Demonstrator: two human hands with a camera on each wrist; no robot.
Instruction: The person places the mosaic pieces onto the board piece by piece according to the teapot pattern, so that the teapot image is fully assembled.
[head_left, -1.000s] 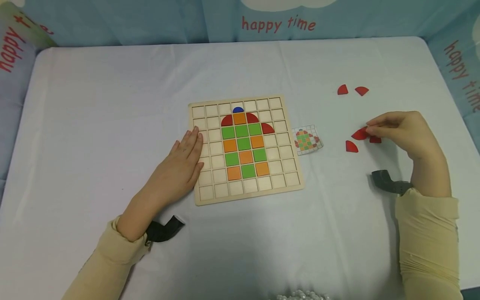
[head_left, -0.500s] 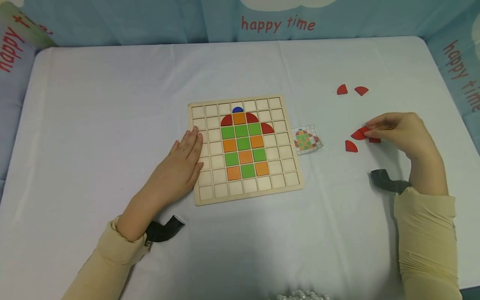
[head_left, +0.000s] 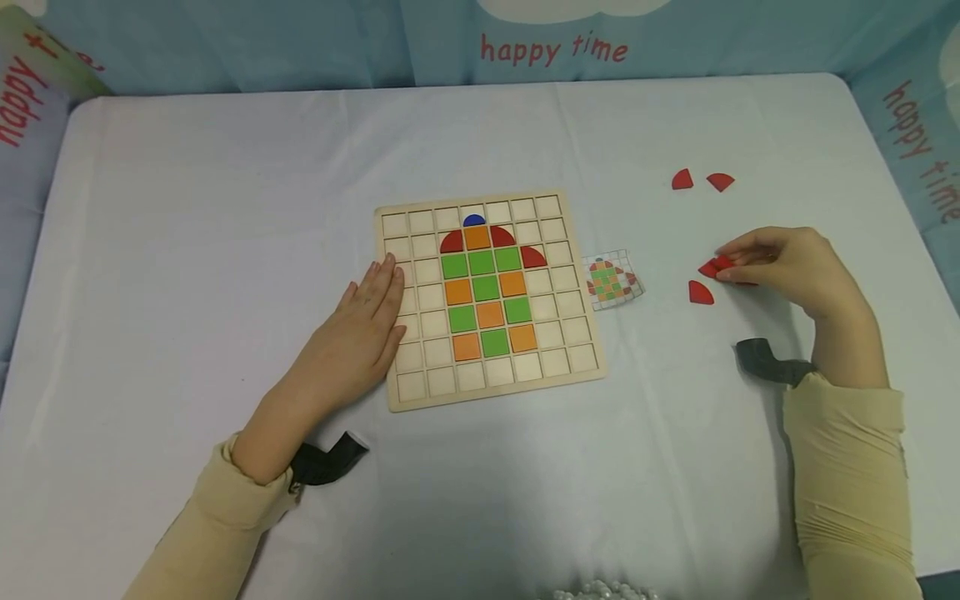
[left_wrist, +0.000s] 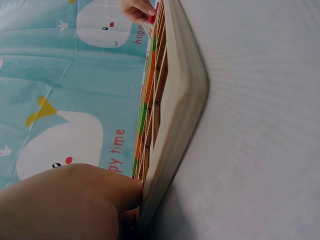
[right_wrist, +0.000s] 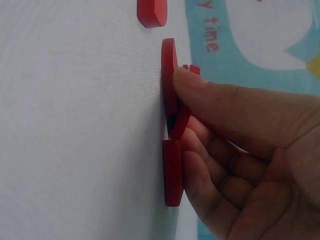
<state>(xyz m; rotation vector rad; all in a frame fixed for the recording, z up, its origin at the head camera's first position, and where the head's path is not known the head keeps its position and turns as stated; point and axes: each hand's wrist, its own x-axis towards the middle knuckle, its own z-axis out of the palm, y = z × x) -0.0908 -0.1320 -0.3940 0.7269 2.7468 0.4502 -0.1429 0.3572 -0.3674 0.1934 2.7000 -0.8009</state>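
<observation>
My left hand lies with straight fingers along the left edge of a wooden grid board. Set in the board are orange and green squares, red quarter-circle pieces and a blue half-circle. To the board's right, my right hand pinches a red quarter-circle piece between thumb and fingers. This piece is tilted, partly over another red piece on the table. A third red piece stands beside my fingertips; in the head view the hand mostly covers it.
More red pieces lie near the right hand: one in front and two farther back, the left one and the right one. A pattern card sits at the board's right edge. Printed cloth walls border the white table.
My right hand has shifted slightly left with the pinched red piece, covering more of the piece beneath it. The left hand and the board keep their places.
</observation>
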